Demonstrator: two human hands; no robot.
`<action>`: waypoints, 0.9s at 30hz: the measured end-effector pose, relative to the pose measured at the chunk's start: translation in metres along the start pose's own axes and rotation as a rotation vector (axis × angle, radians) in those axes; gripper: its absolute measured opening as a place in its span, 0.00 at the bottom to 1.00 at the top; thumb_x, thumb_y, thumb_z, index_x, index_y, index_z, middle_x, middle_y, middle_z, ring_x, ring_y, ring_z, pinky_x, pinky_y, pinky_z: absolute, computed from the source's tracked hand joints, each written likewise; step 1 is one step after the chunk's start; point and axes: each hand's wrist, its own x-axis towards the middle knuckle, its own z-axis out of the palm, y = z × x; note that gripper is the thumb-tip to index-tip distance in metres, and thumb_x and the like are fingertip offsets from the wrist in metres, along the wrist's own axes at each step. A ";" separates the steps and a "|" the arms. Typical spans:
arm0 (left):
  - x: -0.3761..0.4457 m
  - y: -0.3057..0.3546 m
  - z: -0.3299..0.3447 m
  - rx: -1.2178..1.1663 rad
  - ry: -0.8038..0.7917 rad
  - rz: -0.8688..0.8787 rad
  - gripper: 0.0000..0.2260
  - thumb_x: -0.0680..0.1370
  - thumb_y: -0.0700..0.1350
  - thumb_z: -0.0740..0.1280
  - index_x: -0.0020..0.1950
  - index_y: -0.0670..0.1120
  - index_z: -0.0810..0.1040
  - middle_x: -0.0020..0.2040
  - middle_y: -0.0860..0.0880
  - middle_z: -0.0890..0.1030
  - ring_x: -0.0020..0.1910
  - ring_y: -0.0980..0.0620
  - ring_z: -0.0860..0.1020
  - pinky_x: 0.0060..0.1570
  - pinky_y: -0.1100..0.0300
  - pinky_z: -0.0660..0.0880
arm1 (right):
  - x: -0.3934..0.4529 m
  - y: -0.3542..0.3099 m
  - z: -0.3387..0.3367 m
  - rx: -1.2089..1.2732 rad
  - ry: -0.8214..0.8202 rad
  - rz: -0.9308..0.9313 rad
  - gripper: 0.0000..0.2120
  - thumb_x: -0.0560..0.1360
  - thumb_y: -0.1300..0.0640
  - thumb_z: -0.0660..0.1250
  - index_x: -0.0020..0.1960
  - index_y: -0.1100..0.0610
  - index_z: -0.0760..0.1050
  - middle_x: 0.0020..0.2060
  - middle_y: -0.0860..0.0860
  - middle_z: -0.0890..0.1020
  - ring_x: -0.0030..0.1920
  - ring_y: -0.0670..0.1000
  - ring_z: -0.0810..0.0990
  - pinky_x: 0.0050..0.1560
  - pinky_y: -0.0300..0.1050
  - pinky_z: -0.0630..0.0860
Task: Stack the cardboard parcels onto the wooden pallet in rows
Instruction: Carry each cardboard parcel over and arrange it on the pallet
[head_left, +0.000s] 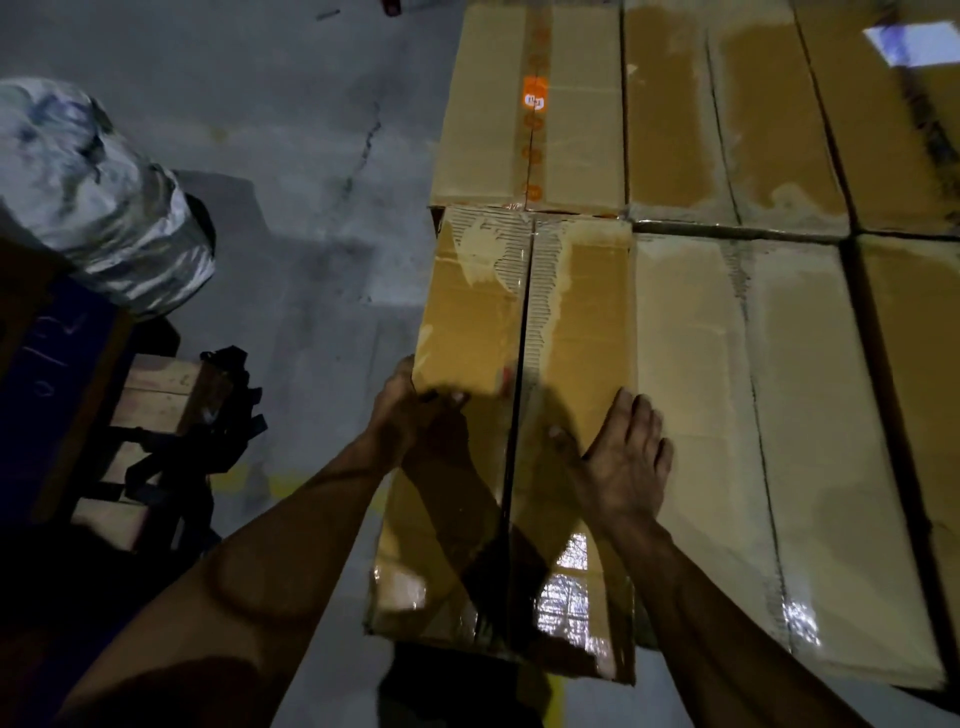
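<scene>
The left hand (410, 410) grips the near box (519, 415) at its left edge; the right hand (623, 462) lies flat, fingers straight, on top. It sits among other boxes; the box behind (530, 104) carries orange printed tape (535, 98), unreadable.

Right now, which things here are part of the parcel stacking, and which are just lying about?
Part of the job:
- near parcel, left hand gripping its left edge, right hand flat on top
- parcel with orange tape
- neighbouring parcels

Lying about:
- plastic-wrapped bundle
- black straps
- wooden block
</scene>
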 end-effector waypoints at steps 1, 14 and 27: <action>-0.008 0.005 0.001 0.014 0.023 0.010 0.30 0.74 0.44 0.76 0.72 0.46 0.66 0.53 0.56 0.76 0.49 0.59 0.75 0.44 0.70 0.74 | -0.005 0.001 -0.002 0.004 -0.009 -0.014 0.47 0.75 0.25 0.49 0.81 0.52 0.40 0.81 0.56 0.46 0.80 0.57 0.43 0.77 0.58 0.42; -0.159 -0.041 -0.017 0.429 -0.077 0.027 0.32 0.78 0.58 0.64 0.79 0.49 0.62 0.69 0.42 0.74 0.65 0.40 0.75 0.60 0.50 0.73 | -0.130 0.041 0.000 -0.079 -0.175 -0.043 0.39 0.78 0.32 0.56 0.81 0.44 0.43 0.81 0.55 0.48 0.79 0.57 0.48 0.76 0.55 0.50; -0.231 -0.100 -0.025 0.695 -0.078 0.297 0.39 0.77 0.58 0.68 0.81 0.43 0.54 0.72 0.39 0.71 0.63 0.36 0.75 0.56 0.45 0.76 | -0.167 0.079 0.014 -0.145 -0.231 -0.188 0.58 0.67 0.34 0.74 0.81 0.49 0.38 0.80 0.57 0.47 0.79 0.60 0.47 0.77 0.60 0.51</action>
